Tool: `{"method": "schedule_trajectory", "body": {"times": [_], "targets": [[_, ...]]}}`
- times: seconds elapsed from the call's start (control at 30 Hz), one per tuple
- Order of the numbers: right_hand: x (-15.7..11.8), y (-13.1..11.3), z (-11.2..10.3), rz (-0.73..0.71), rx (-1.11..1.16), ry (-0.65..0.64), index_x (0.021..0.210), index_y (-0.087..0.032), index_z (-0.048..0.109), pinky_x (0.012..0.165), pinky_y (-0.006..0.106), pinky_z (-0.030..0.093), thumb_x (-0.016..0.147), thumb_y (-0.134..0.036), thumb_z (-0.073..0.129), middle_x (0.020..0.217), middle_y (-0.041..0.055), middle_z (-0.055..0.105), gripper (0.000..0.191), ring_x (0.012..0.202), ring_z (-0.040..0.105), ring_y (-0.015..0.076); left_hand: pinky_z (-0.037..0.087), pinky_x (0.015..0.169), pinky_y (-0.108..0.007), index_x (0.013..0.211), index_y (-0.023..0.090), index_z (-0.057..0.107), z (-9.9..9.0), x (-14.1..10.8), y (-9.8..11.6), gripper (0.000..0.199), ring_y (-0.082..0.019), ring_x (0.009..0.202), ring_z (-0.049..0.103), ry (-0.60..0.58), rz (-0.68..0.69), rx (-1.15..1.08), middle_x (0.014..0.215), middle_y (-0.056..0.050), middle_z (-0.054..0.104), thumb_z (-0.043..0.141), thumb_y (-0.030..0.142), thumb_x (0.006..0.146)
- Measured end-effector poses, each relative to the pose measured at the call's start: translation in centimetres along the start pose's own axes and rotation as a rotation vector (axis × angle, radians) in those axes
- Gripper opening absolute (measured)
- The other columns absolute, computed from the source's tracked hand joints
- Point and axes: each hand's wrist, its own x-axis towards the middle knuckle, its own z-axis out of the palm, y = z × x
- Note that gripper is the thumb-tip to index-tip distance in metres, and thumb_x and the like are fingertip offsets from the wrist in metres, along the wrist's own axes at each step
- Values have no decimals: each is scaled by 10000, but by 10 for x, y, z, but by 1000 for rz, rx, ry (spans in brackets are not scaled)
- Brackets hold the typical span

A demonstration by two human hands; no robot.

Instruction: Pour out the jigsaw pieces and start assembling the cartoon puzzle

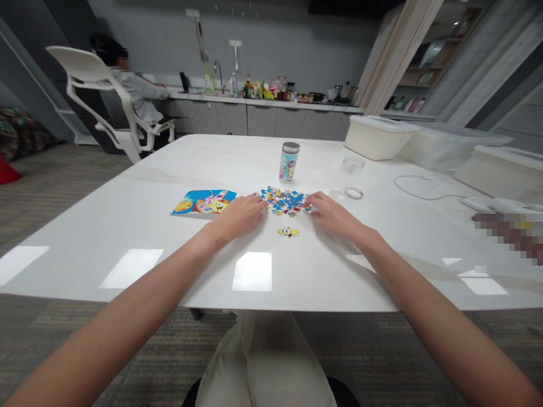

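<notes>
A loose pile of small jigsaw puzzle pieces (283,199), mostly blue with some yellow and red, lies on the white table. My left hand (245,213) rests at the pile's left edge, its fingers bent together; whether a piece is between them is hidden. At the right edge, my right hand (328,212) touches pieces with its fingers apart. Several joined yellow pieces (289,232) form a small cartoon face in front of the pile. Left of my left hand lies a colourful picture sheet (203,202). Behind the pile stands a printed jar (289,163) with a grey lid.
A clear container (353,164) and a round ring-like lid (353,193) lie right of the jar. Lidded plastic boxes (379,137) line the back right, with a cable (413,191) before them. A person (138,93) sits in a white chair (91,68) near the kitchen counter.
</notes>
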Motion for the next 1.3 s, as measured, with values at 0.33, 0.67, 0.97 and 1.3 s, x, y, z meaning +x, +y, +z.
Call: {"method": "schedule_trajectory", "body": {"times": [0.33,0.67,0.97,1.3], "targets": [[2,-7,-2,11,52,-101,1082,-189,593,973,425,450,869,-132,479,1198,113,640,248,1121,589,272,458,865,-382,1056,106,589,2,-3,-1,311,-265,1040,604,-57,-95,27,1135,-153,639,345,272,958],[1,-8,-3,-74,60,-36,973,-195,588,922,387,472,860,-140,483,1144,105,616,163,1049,600,241,446,904,-362,1183,128,543,6,-2,0,315,-253,1115,576,22,-71,-17,1292,-150,559,383,254,943],[2,-9,-4,-42,41,-84,1012,-200,612,968,418,444,890,-179,479,1150,98,656,181,1097,594,259,455,876,-393,1052,128,583,5,-1,-1,281,-271,1054,596,-11,-75,-29,1126,-137,629,369,273,943],[6,-14,6,-131,63,18,1140,-176,571,978,416,445,927,-239,456,1217,124,606,250,1137,568,250,398,1009,-364,1297,136,468,18,5,-3,411,-227,1242,501,88,39,-125,1373,-125,523,335,199,913]]}}
